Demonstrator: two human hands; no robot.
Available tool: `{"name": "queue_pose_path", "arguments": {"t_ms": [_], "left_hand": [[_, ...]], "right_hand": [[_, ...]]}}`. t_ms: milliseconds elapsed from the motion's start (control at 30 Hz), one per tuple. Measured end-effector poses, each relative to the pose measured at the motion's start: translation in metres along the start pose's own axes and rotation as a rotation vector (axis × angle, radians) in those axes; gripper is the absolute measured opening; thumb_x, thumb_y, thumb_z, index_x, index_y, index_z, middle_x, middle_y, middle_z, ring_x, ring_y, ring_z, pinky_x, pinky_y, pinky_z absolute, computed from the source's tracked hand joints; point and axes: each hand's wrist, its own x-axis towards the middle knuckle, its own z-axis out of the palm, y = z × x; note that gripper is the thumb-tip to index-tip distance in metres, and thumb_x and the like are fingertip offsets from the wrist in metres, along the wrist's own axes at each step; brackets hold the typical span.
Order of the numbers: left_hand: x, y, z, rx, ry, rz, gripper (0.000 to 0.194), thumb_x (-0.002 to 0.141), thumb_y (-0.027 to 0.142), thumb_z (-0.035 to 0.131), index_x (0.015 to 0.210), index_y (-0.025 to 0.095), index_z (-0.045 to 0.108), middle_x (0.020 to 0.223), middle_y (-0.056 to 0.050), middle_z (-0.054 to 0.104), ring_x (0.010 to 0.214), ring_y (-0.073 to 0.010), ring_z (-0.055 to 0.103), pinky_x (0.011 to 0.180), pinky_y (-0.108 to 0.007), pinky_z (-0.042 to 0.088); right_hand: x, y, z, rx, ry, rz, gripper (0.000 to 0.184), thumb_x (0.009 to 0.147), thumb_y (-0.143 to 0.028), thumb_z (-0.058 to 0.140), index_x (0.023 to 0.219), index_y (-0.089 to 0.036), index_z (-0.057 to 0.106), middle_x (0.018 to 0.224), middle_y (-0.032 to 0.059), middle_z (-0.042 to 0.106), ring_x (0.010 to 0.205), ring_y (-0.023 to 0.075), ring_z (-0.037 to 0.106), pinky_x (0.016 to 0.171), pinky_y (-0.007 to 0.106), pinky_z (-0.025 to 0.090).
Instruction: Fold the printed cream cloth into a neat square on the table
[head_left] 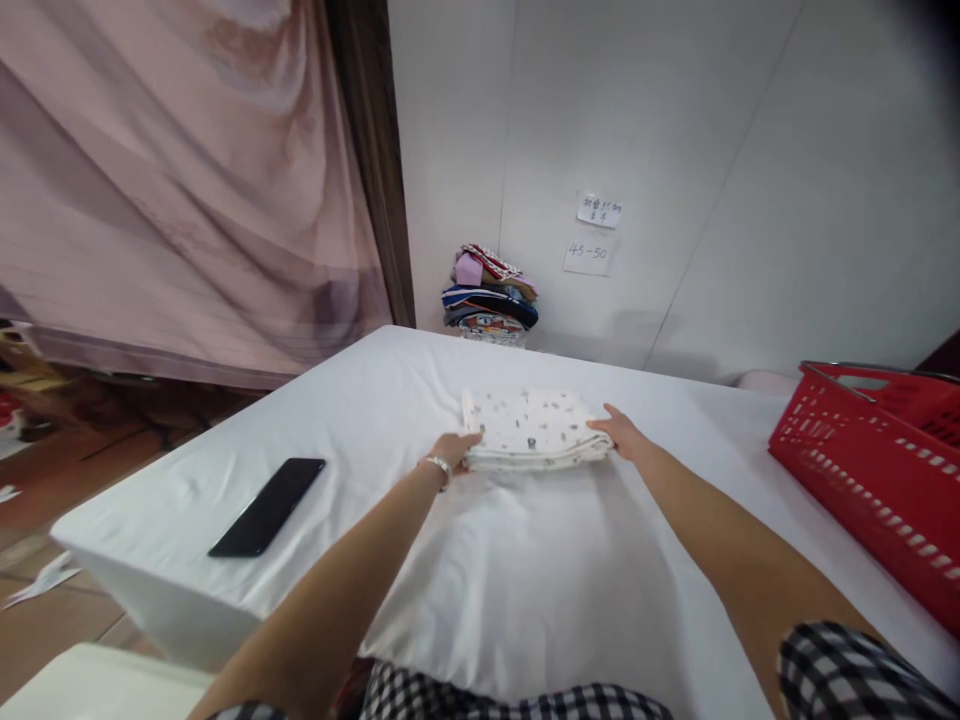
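Observation:
A folded white garment with small dark prints (536, 425) lies in layers on the white-covered table, its exact kind hidden by the folding. My left hand (455, 450), with a silver bracelet at the wrist, grips its near left edge, thumb on top and fingers underneath. At its right edge my right hand (621, 432) pinches the cloth between thumb and fingers, the index finger pointing away. Both arms reach forward from black-and-white checked sleeves.
A black phone (268, 507) lies on the table (375, 385) at left. A red plastic basket (862, 470) stands at right. Beyond the far edge is a stack of folded clothes (491, 295) against the wall. A pink curtain (187, 180) hangs at left.

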Motion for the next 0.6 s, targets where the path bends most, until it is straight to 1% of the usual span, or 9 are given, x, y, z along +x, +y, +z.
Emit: {"name": "queue_pose_path", "arguments": {"t_ms": [33, 100, 167, 267, 367, 433, 500, 533, 600], "left_hand": [[-0.005, -0.015, 0.002, -0.032, -0.008, -0.054, 0.040, 0.074, 0.029, 0.061, 0.105, 0.007, 0.048, 0.068, -0.005, 0.060, 0.059, -0.0157, 0.058, 0.051, -0.029, 0.051], [-0.012, -0.035, 0.004, -0.097, -0.025, -0.118, 0.047, 0.074, 0.028, 0.061, 0.113, 0.009, 0.042, 0.073, -0.004, 0.060, 0.059, -0.0152, 0.060, 0.053, -0.030, 0.053], [-0.017, -0.044, 0.002, -0.176, -0.039, -0.149, 0.056, 0.074, 0.026, 0.062, 0.121, 0.011, 0.035, 0.079, -0.004, 0.061, 0.061, -0.0142, 0.061, 0.057, -0.029, 0.054], [-0.022, -0.047, -0.002, -0.343, -0.058, -0.173, 0.065, 0.071, 0.021, 0.065, 0.125, 0.012, 0.030, 0.085, -0.006, 0.061, 0.064, -0.0129, 0.062, 0.059, -0.027, 0.053], [-0.025, -0.053, -0.002, -0.434, -0.031, -0.154, 0.063, 0.068, 0.020, 0.067, 0.122, 0.013, 0.035, 0.089, -0.007, 0.061, 0.065, -0.0110, 0.061, 0.060, -0.024, 0.051], [-0.024, -0.060, -0.001, -0.415, 0.003, -0.119, 0.062, 0.067, 0.022, 0.069, 0.120, 0.014, 0.038, 0.091, -0.007, 0.061, 0.062, -0.0094, 0.059, 0.059, -0.023, 0.050], [-0.022, -0.067, 0.001, -0.362, 0.026, -0.080, 0.062, 0.065, 0.025, 0.070, 0.118, 0.014, 0.040, 0.091, -0.007, 0.061, 0.060, -0.0083, 0.057, 0.059, -0.023, 0.050], [-0.021, -0.070, 0.002, -0.332, 0.033, -0.061, 0.062, 0.065, 0.026, 0.070, 0.118, 0.014, 0.040, 0.090, -0.007, 0.061, 0.059, -0.0081, 0.057, 0.058, -0.023, 0.049], [-0.018, -0.075, 0.003, -0.261, 0.045, -0.012, 0.061, 0.065, 0.028, 0.069, 0.117, 0.015, 0.041, 0.088, -0.006, 0.062, 0.060, -0.0086, 0.057, 0.057, -0.022, 0.048]], "right_hand": [[0.000, 0.013, 0.003, -0.031, 0.000, 0.022, 0.092, 0.059, -0.018, 0.072, 0.138, -0.016, 0.025, 0.107, 0.0132, 0.062, 0.082, 0.0217, 0.062, 0.071, 0.034, 0.048], [-0.002, 0.032, 0.005, -0.069, 0.000, 0.036, 0.089, 0.060, -0.021, 0.072, 0.137, -0.014, 0.027, 0.102, 0.0118, 0.064, 0.083, 0.0220, 0.062, 0.074, 0.035, 0.047], [-0.004, 0.040, 0.003, -0.095, -0.004, 0.020, 0.086, 0.063, -0.025, 0.070, 0.137, -0.015, 0.027, 0.099, 0.0097, 0.065, 0.082, 0.0218, 0.062, 0.077, 0.036, 0.046], [-0.007, 0.036, 0.000, -0.227, 0.016, -0.034, 0.079, 0.066, -0.024, 0.066, 0.136, -0.013, 0.030, 0.099, 0.0095, 0.065, 0.087, 0.0231, 0.061, 0.083, 0.038, 0.044], [-0.013, 0.023, 0.007, -0.436, 0.079, -0.181, 0.068, 0.065, -0.018, 0.064, 0.129, -0.015, 0.042, 0.115, 0.0115, 0.058, 0.107, 0.0276, 0.052, 0.097, 0.043, 0.033], [-0.023, 0.017, 0.023, -0.513, 0.067, -0.320, 0.059, 0.067, -0.020, 0.062, 0.124, -0.020, 0.048, 0.128, 0.0077, 0.049, 0.120, 0.0266, 0.041, 0.104, 0.040, 0.024], [-0.036, 0.014, 0.044, -0.603, -0.012, -0.490, 0.051, 0.075, -0.028, 0.055, 0.125, -0.023, 0.047, 0.136, 0.0039, 0.040, 0.127, 0.0228, 0.031, 0.107, 0.036, 0.019], [-0.043, 0.015, 0.055, -0.691, -0.069, -0.587, 0.050, 0.079, -0.032, 0.051, 0.128, -0.022, 0.044, 0.138, 0.0040, 0.036, 0.129, 0.0220, 0.027, 0.107, 0.036, 0.016], [-0.055, 0.019, 0.075, -0.879, -0.204, -0.683, 0.052, 0.083, -0.038, 0.044, 0.131, -0.020, 0.040, 0.143, 0.0043, 0.029, 0.132, 0.0217, 0.018, 0.108, 0.040, 0.011]]}}
